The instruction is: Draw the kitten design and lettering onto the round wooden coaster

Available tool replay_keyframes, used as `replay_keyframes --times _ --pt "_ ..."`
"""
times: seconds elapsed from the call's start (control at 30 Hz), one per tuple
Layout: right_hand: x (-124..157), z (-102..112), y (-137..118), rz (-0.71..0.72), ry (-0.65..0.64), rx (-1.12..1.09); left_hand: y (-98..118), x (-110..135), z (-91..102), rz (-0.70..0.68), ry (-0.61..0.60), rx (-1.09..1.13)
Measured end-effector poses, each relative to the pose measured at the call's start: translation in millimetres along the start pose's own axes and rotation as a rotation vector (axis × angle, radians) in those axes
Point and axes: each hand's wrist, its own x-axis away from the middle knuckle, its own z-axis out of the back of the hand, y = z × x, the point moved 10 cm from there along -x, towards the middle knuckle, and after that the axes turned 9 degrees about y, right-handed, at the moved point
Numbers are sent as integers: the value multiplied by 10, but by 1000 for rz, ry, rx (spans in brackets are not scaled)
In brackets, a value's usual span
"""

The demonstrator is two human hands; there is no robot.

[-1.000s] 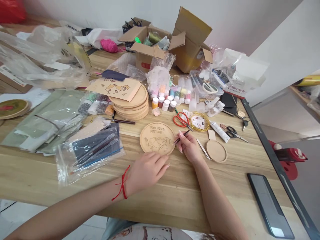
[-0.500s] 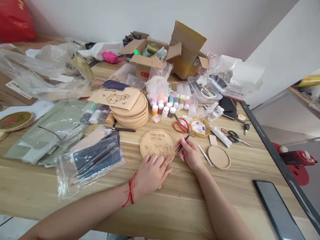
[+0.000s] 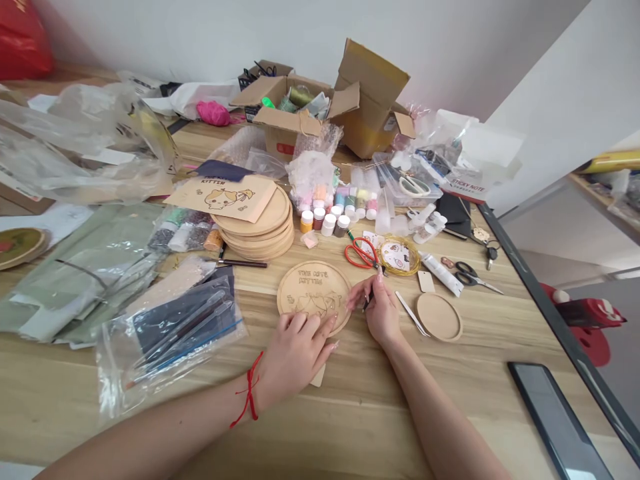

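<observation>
A round wooden plaque (image 3: pixel 314 275) with a cat drawing and lettering in dark lines lies flat in front of me. Across its lower edge rests my left hand (image 3: pixel 295 350), fingers stretched out and lying flat, with nothing held in them. To the right of the plaque, my right hand (image 3: pixel 379 308) is closed around a slim dark-handled tool (image 3: pixel 369 302). Most of that tool is hidden by the fingers, its tip included. White tweezers (image 3: pixel 411 313) and a small wooden ring frame (image 3: pixel 440 317) lie just right of this hand.
Stacked wooden plates (image 3: pixel 260 243) carry a printed kitten sheet (image 3: pixel 223 195). Small paint jars (image 3: pixel 328 225), red-handled scissors (image 3: pixel 359 252) and a gold wire coil (image 3: pixel 415 257) sit beyond the plaque. A phone (image 3: pixel 560 420) lies at right, a plastic bag of brushes (image 3: pixel 175 347) at left.
My right hand has turned, drawing the dark tool back off the plaque's edge, so less of it shows. My left hand stays on the plaque; the view has shifted slightly.
</observation>
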Motion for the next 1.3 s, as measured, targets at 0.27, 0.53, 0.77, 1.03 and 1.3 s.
replay_keyframes --times 0.27,0.53,0.77,1.03,1.3 --pt "13 7 -36 218 59 494 1 44 14 -39 20 8" --pt "91 -96 -197 530 61 881 57 46 101 -96 127 4" --pt "183 -121 -298 678 146 1115 89 45 147 -127 186 19" --pt "85 161 -546 665 323 1051 120 53 321 -166 307 37" --pt "-109 681 -769 534 524 1056 75 81 415 -127 375 130"
